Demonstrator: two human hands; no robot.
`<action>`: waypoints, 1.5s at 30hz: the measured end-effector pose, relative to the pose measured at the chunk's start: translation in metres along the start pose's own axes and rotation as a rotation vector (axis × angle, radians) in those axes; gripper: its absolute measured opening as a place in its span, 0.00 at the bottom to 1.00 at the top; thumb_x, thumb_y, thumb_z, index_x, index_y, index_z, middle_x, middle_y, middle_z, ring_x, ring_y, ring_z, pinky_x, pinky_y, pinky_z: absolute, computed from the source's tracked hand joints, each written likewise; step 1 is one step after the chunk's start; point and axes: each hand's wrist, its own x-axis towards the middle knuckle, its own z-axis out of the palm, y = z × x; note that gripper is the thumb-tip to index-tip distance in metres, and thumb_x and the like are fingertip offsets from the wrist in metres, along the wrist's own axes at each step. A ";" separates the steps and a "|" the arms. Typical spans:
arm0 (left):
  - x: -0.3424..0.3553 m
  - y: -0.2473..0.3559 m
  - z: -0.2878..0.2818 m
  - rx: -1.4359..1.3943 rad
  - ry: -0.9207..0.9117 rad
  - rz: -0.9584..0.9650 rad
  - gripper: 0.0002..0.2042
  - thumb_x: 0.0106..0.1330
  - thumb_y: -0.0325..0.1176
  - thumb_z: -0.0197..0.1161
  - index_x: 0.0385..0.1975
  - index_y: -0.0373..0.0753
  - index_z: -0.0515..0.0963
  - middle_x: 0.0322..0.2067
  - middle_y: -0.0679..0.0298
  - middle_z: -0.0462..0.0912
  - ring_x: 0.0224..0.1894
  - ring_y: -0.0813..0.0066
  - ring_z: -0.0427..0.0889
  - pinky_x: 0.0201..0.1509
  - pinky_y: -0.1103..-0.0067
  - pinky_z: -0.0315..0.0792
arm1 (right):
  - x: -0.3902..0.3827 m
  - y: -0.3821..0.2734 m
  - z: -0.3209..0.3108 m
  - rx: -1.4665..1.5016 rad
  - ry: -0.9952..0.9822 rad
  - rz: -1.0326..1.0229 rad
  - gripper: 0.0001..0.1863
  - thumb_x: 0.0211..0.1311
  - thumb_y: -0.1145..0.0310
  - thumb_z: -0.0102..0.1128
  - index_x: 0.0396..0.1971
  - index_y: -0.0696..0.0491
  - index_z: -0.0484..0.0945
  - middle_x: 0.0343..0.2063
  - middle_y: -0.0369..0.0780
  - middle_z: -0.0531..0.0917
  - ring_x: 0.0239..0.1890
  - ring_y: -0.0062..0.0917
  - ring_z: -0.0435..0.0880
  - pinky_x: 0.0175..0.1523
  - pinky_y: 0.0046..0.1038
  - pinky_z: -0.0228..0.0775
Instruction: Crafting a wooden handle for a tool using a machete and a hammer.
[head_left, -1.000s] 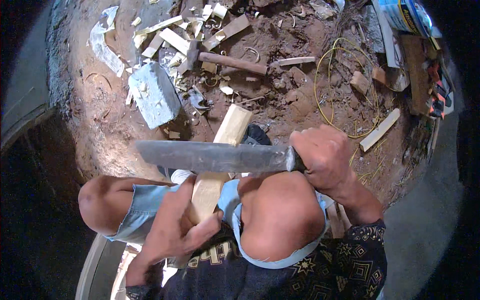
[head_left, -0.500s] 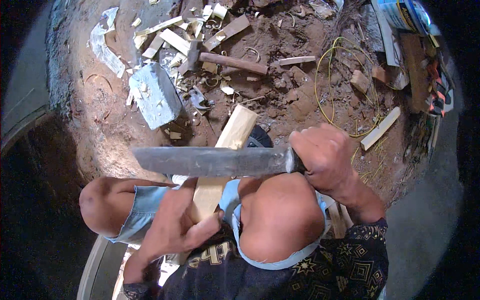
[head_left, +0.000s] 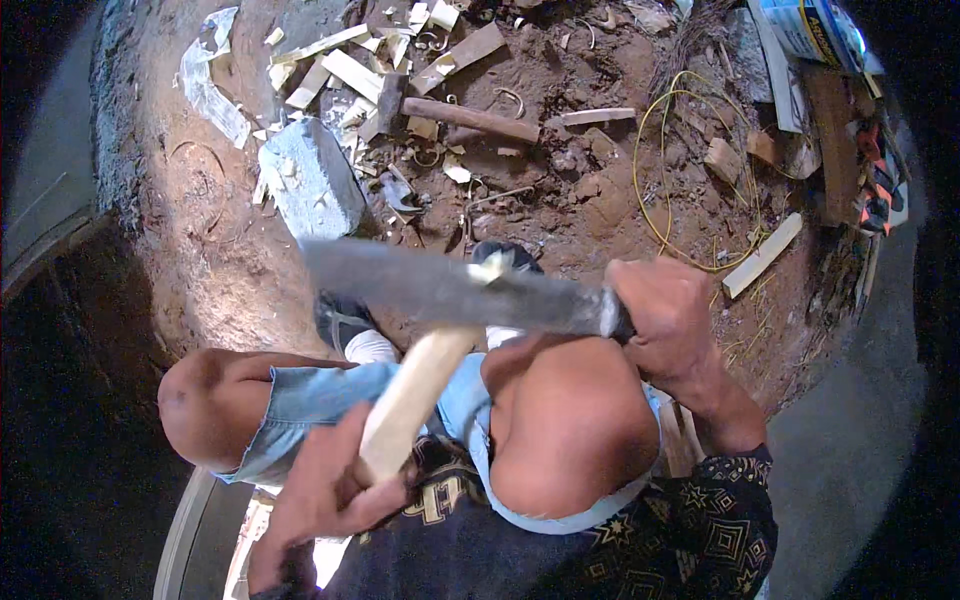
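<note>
My right hand (head_left: pixel 665 315) is closed round the handle of a machete (head_left: pixel 420 288), whose broad grey blade points left, blurred by motion. A pale wood shaving (head_left: pixel 490 268) shows at the blade's upper edge. Lower left, my left hand (head_left: pixel 335 475) grips the near end of a pale squared piece of wood (head_left: pixel 412 395), which slants up to the right between my knees. The blade crosses over the wood's far end and hides it; whether they touch I cannot tell.
Beyond my feet lie a hammer (head_left: pixel 470 118), a pale grey block (head_left: pixel 312 185), and many wood chips and offcuts (head_left: pixel 352 75) on reddish soil. A thin yellow cord (head_left: pixel 640 180) loops at the right, near a wood strip (head_left: pixel 762 256). A blue-and-white container (head_left: pixel 800 35) stands far right.
The machete has shifted a little right, its tip now lower in tilt and blurred. My left hand and the wood have drawn down and left. A shaving now shows at the blade.
</note>
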 end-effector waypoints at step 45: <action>0.034 -0.002 0.023 -0.023 0.196 0.071 0.25 0.53 0.29 0.63 0.50 0.27 0.66 0.27 0.44 0.78 0.28 0.41 0.79 0.32 0.63 0.72 | 0.012 -0.007 -0.001 -0.124 0.000 -0.052 0.08 0.47 0.62 0.57 0.23 0.50 0.72 0.13 0.35 0.69 0.18 0.31 0.74 0.23 0.35 0.60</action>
